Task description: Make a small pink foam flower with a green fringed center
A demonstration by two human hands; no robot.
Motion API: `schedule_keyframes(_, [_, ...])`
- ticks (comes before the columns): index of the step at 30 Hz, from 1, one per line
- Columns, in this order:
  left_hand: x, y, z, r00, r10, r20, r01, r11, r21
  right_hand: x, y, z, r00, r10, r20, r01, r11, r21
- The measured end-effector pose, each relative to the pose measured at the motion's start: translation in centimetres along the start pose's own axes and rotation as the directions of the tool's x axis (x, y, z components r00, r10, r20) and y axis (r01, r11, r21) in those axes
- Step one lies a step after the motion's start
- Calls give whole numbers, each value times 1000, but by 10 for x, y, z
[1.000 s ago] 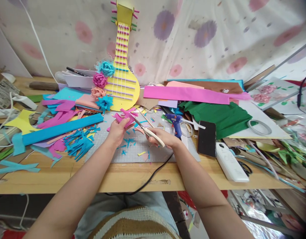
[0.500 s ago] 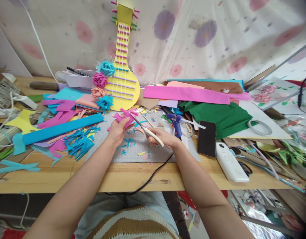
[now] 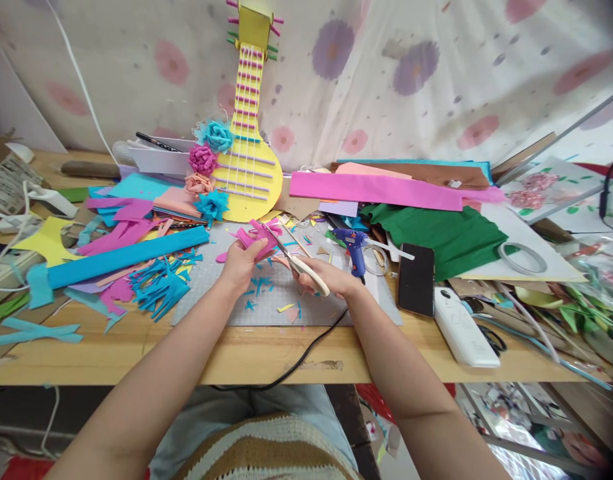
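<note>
On the wooden tabletop [image 3: 96, 360] lay a grey mat [image 3: 266, 317], w/ a yellow guitar [image 3: 251, 153] just behind, & over the mat the R hand [image 3: 332, 275] gripped white-handled scissors [image 3: 297, 264], blades at the pink paper [image 3: 268, 244] pinched betw. L hand [image 3: 240, 263] thumb & fingers.

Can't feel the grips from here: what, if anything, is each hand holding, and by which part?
Right hand: scissors, by the cream handles. Left hand: the pink paper, by its near side.
</note>
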State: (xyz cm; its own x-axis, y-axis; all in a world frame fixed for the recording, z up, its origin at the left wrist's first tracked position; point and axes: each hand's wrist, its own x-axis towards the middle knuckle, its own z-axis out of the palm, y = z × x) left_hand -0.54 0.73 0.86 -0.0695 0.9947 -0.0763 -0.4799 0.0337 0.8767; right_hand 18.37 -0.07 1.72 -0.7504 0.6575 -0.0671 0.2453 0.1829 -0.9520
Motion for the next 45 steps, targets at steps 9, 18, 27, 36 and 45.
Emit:
schedule_keyframes(9, [-1, 5, -2, 1000, 8, 8, -9, 999, 38, -1, 3, -3, 995, 64, -80, -56, 993, 104])
schedule_keyframes(18, [3, 1, -7, 998, -44, 33, 27, 910, 415, 3, -2, 0, 942, -60, -329, 74, 997, 32])
schedule_keyframes(27, [-2, -3, -7, 972, -113, 207, -18, 841, 541, 28, 11, 24, 791, 49, -609, -33, 999, 37])
schedule_keyframes(36, [-1, -6, -9, 962, -146, 231, -30, 784, 620, 29, 17, 19, 759, 58, -648, -12, 997, 75])
schedule_keyframes(45, [-9, -17, 10, 952, -265, 154, 229, 949, 217, 34, 6, 28, 534, 178, -826, 251, 900, 356])
